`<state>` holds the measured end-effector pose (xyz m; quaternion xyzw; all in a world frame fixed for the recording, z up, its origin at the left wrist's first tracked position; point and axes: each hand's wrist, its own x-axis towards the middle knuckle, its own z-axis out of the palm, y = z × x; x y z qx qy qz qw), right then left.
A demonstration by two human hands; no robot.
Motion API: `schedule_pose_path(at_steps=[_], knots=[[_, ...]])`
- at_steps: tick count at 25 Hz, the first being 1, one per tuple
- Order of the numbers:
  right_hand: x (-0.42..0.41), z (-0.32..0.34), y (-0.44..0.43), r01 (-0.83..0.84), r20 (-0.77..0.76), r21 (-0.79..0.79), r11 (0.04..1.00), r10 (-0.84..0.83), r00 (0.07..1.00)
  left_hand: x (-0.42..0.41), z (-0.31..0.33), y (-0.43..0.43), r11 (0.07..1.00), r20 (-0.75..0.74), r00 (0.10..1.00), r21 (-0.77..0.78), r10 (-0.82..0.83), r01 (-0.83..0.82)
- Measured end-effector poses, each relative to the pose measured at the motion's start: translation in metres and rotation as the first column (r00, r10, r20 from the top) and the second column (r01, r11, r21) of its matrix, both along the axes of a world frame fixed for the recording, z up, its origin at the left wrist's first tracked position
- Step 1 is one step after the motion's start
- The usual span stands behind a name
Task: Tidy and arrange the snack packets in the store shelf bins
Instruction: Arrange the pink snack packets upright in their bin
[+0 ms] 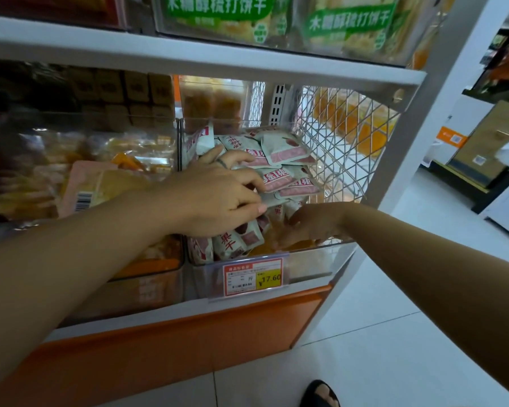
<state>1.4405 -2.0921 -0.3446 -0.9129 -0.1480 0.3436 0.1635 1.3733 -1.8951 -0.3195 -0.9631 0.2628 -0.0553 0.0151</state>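
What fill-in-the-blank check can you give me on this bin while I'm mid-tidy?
1. The left hand grips snack packets in the clear bin whose price tag reads ___.
2. The right hand reaches into that bin's front ___ corner.
3. The packs on the shelf above carry ___ labels.
Missing words: 17.60; right; green.

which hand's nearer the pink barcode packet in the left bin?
Left. Left hand grips snack packets just right of the pink barcode packet; right hand sits farther right.
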Motion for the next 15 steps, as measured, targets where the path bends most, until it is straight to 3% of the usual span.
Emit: schedule_pose_path(at_steps=[3,9,12,15], knots=[[-0.001,-0.002,0.004,-0.038,0.073,0.004,0.999,0.037,0.997,0.0,0.0,-0.001,1.0,0.0,1.0,-0.003,0.002,-0.002],[-0.001,-0.006,0.007,0.024,0.072,0.189,0.982,-0.039,0.997,0.001,0.0,0.0,1.0,-0.008,1.0,-0.003,0.012,-0.012],[-0.001,-0.001,0.001,0.101,-0.047,0.234,0.967,-0.093,0.995,0.001,0.001,0.0,1.0,-0.016,1.0,0.0,0.021,-0.021],[-0.003,0.003,-0.005,0.061,-0.086,0.275,0.96,-0.038,0.996,0.0,0.001,-0.001,1.0,-0.018,1.0,0.008,0.022,-0.022]])
